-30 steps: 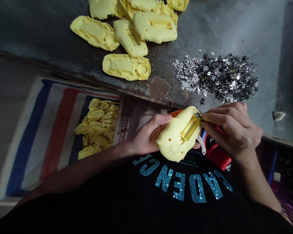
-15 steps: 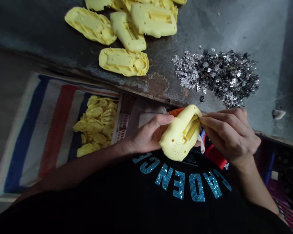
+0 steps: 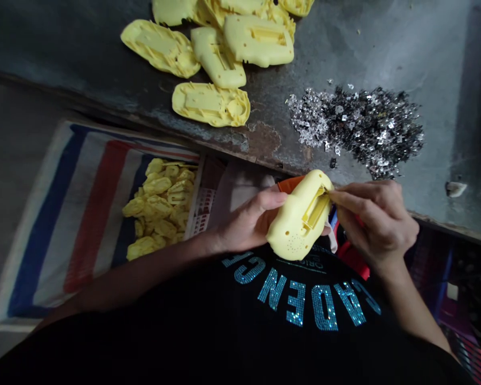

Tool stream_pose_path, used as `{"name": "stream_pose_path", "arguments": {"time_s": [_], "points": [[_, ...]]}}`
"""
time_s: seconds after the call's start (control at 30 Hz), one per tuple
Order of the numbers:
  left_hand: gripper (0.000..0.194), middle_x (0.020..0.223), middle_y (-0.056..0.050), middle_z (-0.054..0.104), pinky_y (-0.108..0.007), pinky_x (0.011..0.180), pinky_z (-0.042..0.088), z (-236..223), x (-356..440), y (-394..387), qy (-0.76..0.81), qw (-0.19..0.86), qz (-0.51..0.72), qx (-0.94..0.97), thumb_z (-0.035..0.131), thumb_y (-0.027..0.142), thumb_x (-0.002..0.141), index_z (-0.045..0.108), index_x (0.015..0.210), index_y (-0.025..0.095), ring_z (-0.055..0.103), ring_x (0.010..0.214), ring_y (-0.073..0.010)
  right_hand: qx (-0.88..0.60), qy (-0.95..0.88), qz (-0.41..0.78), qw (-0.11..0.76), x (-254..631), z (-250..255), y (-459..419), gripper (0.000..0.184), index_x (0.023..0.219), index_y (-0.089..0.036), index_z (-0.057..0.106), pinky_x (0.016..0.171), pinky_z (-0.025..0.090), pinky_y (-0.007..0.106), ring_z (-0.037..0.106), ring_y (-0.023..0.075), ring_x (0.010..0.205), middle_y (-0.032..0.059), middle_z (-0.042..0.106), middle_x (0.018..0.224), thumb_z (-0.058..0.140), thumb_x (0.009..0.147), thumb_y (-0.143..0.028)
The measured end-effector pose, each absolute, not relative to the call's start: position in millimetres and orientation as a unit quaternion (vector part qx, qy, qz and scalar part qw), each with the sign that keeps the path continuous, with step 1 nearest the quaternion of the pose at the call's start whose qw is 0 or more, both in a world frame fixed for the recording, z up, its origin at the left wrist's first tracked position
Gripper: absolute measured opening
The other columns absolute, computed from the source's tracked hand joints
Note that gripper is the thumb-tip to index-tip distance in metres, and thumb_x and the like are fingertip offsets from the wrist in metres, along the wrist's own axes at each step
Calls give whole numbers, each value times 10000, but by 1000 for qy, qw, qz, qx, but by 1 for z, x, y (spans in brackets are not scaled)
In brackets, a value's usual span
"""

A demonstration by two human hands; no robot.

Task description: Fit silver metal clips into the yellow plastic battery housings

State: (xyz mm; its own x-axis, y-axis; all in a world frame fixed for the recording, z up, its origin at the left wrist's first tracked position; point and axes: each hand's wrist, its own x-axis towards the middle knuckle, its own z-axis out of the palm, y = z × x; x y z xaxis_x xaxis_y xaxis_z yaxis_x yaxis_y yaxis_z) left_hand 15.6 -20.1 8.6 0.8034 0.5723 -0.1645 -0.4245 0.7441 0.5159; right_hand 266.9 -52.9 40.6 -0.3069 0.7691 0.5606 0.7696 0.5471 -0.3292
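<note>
The word CADENCE runs in an arc of blue sequin letters [image 3: 300,305] across the black shirt [image 3: 144,347], upside down in this view, just below the left hand [image 3: 250,222] and right hand [image 3: 379,224]. Small print [image 3: 302,263] above it begins ORIG; the rest is unclear. Printed paper [image 3: 200,203] beside the left hand is too small to read.

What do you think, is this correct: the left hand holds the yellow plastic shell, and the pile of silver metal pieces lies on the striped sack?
No: the pile of silver metal pieces lies on the worn grey workbench, not on the striped sack; the head view shows this. The left hand does hold the yellow plastic shell.
</note>
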Motion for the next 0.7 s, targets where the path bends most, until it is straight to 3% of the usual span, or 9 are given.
{"name": "stream_pose_path", "arguments": {"time_s": [0.1,0.2,0.33,0.53,0.7], "points": [[946,1421,-177,879,-457,949,730,7,15,-26,187,905,296,241,867,676,958,604,1777,283,894,1176,-383,-500,-768,173,360,273,48,-42,283,1342,-340,843,864,669,441,831,269,1035,62,871,1214,852,1071,-260],[785,1417,-152,884,-364,938,702,11,13,-33,215,882,318,273,907,557,989,696,1695,285,892,1170,-325,-480,-750,315,329,278,54,-31,291,1364,-302,815,847,695,417,825,260,1004,72,856,1198,853,1084,-370],[537,1417,-123,886,-287,991,654,17,6,-42,227,847,342,338,889,429,1053,821,1559,262,852,1265,-281,-478,-740,337,331,275,56,-29,216,1253,-281,812,822,685,388,801,227,919,49,843,1118,874,1055,-342],[489,1384,-113,888,-255,962,656,9,2,-47,227,841,343,351,887,416,1076,836,1537,263,853,1159,-224,-472,-715,336,391,272,38,-39,226,1265,-294,814,834,690,390,801,217,929,38,825,1099,872,1048,-318],[529,1496,-155,851,-332,1010,685,8,-16,-45,212,815,350,409,867,501,1088,780,1559,275,849,1292,-300,-461,-634,451,427,264,21,-37,252,1243,-300,838,816,689,337,815,187,888,21,858,1063,931,1012,-336]]}}
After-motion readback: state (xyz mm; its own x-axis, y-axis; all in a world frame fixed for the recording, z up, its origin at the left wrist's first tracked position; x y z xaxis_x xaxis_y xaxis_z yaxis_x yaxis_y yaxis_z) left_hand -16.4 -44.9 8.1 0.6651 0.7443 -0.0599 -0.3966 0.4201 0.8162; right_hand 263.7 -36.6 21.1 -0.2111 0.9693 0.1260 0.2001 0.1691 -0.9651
